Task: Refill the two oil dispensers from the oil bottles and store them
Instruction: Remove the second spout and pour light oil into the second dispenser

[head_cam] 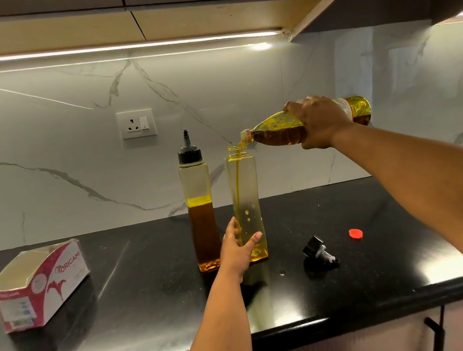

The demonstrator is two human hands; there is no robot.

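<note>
Two tall clear dispensers stand side by side on the black counter (149,274). The left dispenser (200,209) has its black spout cap on and is about half full of amber oil. The right dispenser (245,191) is uncapped, with a little yellow oil at its bottom. My right hand (319,122) grips an oil bottle (277,129) tipped nearly level, and a thin stream runs from its mouth into the open dispenser. My left hand (238,248) holds the open dispenser low down, thumb in front. That dispenser's black spout cap (318,250) and the bottle's red cap (355,233) lie to the right.
A red and white Origami carton (41,285) lies open at the left of the counter. A wall socket (136,123) sits on the marble backsplash behind the dispensers. Wall cabinets hang overhead. A drawer handle (435,334) shows below the counter's front edge.
</note>
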